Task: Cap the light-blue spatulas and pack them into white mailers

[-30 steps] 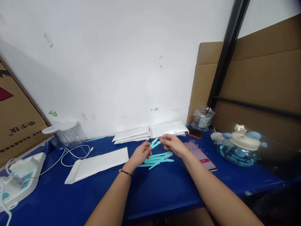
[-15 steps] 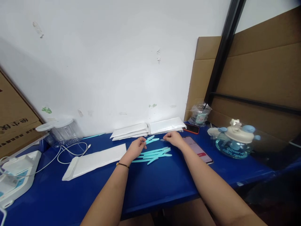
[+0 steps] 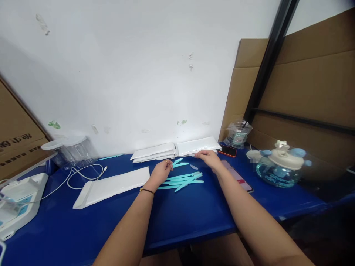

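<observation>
The left hand (image 3: 161,172) holds blue sticks (image 3: 183,163) beside a pile (image 3: 183,180). I cannot tell if the right hand (image 3: 210,160) holds anything.

Two slim teal sticks (image 3: 181,163) are fanning out, one further stick (image 3: 111,156) is lying apart, and one pile (image 3: 185,180) is overlapping beyond counting. Two phones (image 3: 235,175), two envelope stacks (image 3: 154,150), one single white envelope (image 3: 116,185), two lidded jars (image 3: 78,149), one clear sliver (image 3: 193,167), one power strip (image 3: 36,199), one water bottle (image 3: 279,173) and one bagged cup (image 3: 238,137) are sharing one table (image 3: 194,218).

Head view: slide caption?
Left hand pinches turquoise sticks beside a loose pile; right hand near a small translucent piece.
</observation>
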Action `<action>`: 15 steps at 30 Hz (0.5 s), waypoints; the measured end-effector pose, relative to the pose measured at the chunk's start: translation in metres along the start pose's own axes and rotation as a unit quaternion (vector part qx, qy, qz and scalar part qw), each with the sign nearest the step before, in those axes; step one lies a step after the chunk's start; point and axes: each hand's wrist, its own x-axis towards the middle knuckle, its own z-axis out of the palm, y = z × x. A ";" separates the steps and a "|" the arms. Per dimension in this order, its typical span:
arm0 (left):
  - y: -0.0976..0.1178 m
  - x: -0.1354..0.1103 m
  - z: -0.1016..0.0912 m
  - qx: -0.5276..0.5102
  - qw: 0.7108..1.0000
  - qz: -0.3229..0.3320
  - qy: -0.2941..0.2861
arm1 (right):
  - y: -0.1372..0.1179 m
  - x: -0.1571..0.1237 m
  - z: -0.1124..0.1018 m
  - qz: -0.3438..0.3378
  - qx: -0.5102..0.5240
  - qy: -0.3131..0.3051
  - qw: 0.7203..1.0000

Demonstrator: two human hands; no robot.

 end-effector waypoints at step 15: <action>0.003 -0.004 -0.007 0.120 0.993 0.007 0.019 | -0.009 -0.010 -0.022 -0.023 -0.234 -0.148 0.961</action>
